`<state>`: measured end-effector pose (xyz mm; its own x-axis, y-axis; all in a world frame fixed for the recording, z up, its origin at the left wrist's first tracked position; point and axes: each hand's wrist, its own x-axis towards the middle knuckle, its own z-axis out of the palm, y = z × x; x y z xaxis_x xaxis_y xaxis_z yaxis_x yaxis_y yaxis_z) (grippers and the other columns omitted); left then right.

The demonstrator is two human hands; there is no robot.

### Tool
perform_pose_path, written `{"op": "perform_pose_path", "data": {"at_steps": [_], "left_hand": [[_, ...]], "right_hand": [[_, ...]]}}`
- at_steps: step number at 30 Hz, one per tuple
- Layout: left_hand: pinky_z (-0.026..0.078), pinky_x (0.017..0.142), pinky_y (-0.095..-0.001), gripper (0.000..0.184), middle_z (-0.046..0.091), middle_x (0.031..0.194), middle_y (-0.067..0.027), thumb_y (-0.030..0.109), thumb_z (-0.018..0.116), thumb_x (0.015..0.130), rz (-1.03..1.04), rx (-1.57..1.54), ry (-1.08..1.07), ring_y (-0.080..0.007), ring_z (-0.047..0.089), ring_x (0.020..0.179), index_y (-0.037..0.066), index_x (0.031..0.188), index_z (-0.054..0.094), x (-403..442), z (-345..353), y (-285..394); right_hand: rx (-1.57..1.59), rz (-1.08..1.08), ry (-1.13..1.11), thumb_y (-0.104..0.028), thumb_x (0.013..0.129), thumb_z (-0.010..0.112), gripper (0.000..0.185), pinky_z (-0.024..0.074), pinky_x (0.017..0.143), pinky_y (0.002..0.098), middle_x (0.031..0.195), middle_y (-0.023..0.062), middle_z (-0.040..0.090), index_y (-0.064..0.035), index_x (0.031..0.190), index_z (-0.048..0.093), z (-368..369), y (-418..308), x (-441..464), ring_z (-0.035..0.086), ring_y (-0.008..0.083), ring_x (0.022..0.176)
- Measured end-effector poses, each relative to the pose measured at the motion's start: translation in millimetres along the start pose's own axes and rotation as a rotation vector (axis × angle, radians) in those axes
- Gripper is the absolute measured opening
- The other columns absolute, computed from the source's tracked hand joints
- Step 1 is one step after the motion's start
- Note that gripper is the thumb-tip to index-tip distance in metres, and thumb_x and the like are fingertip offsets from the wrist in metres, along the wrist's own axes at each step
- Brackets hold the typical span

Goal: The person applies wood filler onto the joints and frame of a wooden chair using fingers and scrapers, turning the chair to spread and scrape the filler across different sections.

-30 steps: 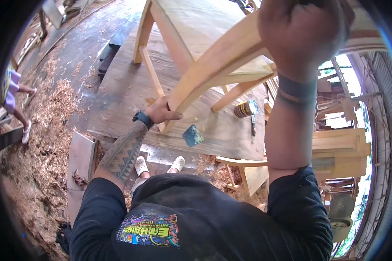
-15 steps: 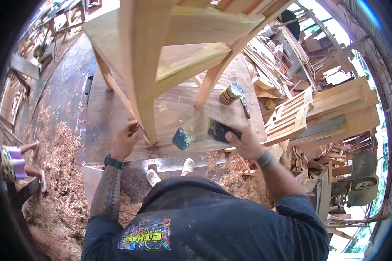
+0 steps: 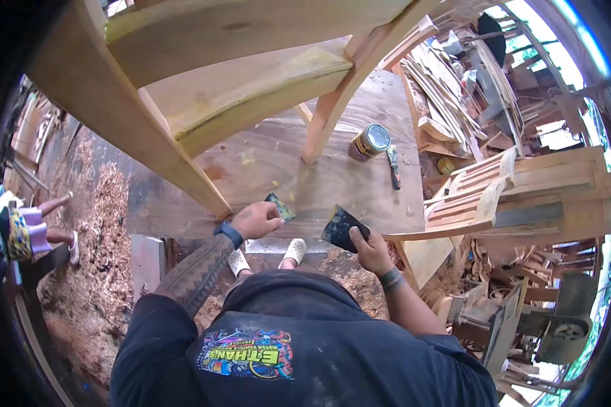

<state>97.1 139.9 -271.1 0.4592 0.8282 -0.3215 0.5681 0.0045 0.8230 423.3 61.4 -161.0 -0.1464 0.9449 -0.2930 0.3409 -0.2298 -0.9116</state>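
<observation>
In my right hand is a dark flat scraper with pale yellow smears along its edge, gripped between thumb and fingers. My left hand bends over the near edge of the wooden tabletop. Its fingers are drawn together at a small dark square plate, smeared with yellowish filler and partly hidden behind the hand. Beside that hand stands the leg of a bare wooden chair, whose back slats carry yellow-green smears. Patches of filler dot the tabletop.
A tin stands at the tabletop's right side, with a dark-handled putty knife lying next to it. A slatted wooden piece and stacked boards lie further right. Shavings cover the floor. Another person's legs show at left.
My left hand has left the chair leg and moved right to the small plate. My right hand, still holding the scraper, has come slightly nearer my body. The view has shifted with my head.
</observation>
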Motion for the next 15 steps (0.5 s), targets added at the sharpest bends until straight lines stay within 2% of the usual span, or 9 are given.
{"op": "perform_pose_path", "data": {"at_steps": [1,4,5,7,9,11,13,14,15], "left_hand": [[0.057,0.081,-0.0372,0.033,0.076,0.094,-0.0141,0.034,0.075,0.093,0.009,0.023,0.009,-0.0249,0.073,0.089,0.002,0.101,0.074,7.0,1.8,2.5],[0.057,0.082,-0.0374,0.034,0.076,0.096,-0.0141,0.035,0.074,0.095,-0.076,-0.024,0.019,-0.0249,0.073,0.090,0.002,0.105,0.074,-12.9,-9.0,-3.7],[0.057,0.082,-0.0378,0.037,0.076,0.096,-0.0150,0.036,0.073,0.096,-0.098,0.030,0.013,-0.0246,0.073,0.091,0.000,0.107,0.074,-27.6,-18.2,-11.7],[0.056,0.083,-0.0388,0.042,0.075,0.088,-0.0149,0.039,0.075,0.092,-0.407,-0.157,0.051,-0.0257,0.073,0.089,-0.003,0.089,0.074,-56.6,-28.5,-55.7],[0.055,0.087,-0.0364,0.049,0.073,0.103,-0.0124,0.043,0.077,0.091,-0.443,-0.045,0.443,-0.0212,0.069,0.102,-0.002,0.110,0.072,-97.2,-49.5,-57.4],[0.048,0.103,-0.0391,0.069,0.061,0.133,-0.0153,0.044,0.078,0.091,-0.262,-0.057,0.895,-0.0242,0.058,0.125,0.002,0.140,0.056,-119.1,-60.7,-62.2],[0.036,0.117,-0.0434,0.088,0.041,0.156,-0.0169,0.046,0.074,0.094,0.070,-0.017,1.161,-0.0289,0.043,0.142,0.003,0.158,0.032,-117.9,-90.6,-63.7],[0.028,0.123,-0.0453,0.081,0.039,0.158,-0.0170,0.045,0.067,0.099,0.220,-0.226,1.230,-0.0301,0.038,0.145,0.000,0.157,0.033,-114.6,-110.1,-10.7],[0.028,0.123,-0.0470,0.080,0.038,0.159,-0.0150,0.048,0.061,0.103,0.454,-0.298,1.345,-0.0284,0.035,0.148,0.000,0.158,0.030,-104.1,-122.4,6.9]], "right_hand": [[-0.005,-0.005,0.009,-0.029,0.110,0.055,0.036,0.0483,0.074,0.0281,0.087,-0.0015,0.065,0.0049,0.111,0.067,-8.3,2.5,2.2,0.051,0.0070,0.082],[-0.114,0.000,0.000,-0.026,0.111,0.054,0.031,0.0426,0.069,0.0230,0.085,-0.0097,0.056,-0.0003,0.100,0.067,-40.0,0.4,6.8,0.047,0.0024,0.079],[-0.104,0.024,-0.004,-0.027,0.112,0.053,0.033,0.0449,0.073,0.0235,0.086,-0.0092,0.057,0.0010,0.103,0.068,-52.5,29.1,11.8,0.049,0.0027,0.081],[-0.064,0.040,-0.028,-0.026,0.112,0.053,0.032,0.0460,0.075,0.0244,0.087,-0.0080,0.058,0.0016,0.104,0.068,-64.9,45.8,22.9,0.050,0.0038,0.082],[-0.079,0.025,-0.052,-0.026,0.111,0.053,0.032,0.0470,0.076,0.0251,0.088,-0.0065,0.060,0.0021,0.106,0.068,-73.5,51.4,34.7,0.051,0.0048,0.082],[-0.152,-0.022,-0.077,-0.027,0.111,0.055,0.033,0.0478,0.076,0.0259,0.089,-0.0046,0.062,0.0025,0.109,0.069,-78.6,48.5,50.3,0.053,0.0058,0.082],[-0.142,-0.313,0.060,-0.022,0.108,0.058,0.025,0.0483,0.072,0.0294,0.087,0.0007,0.062,0.0012,0.108,0.068,-77.7,22.7,68.4,0.053,0.0100,0.078],[-0.135,-0.458,0.119,-0.019,0.107,0.059,0.021,0.0485,0.070,0.0311,0.086,0.0033,0.062,0.0005,0.107,0.067,-77.7,1.7,79.3,0.054,0.0121,0.076],[-0.185,-0.487,0.134,-0.017,0.106,0.059,0.019,0.0493,0.070,0.0310,0.089,0.0040,0.064,0.0009,0.108,0.067,-88.1,-16.4,93.1,0.055,0.0116,0.078]]}}
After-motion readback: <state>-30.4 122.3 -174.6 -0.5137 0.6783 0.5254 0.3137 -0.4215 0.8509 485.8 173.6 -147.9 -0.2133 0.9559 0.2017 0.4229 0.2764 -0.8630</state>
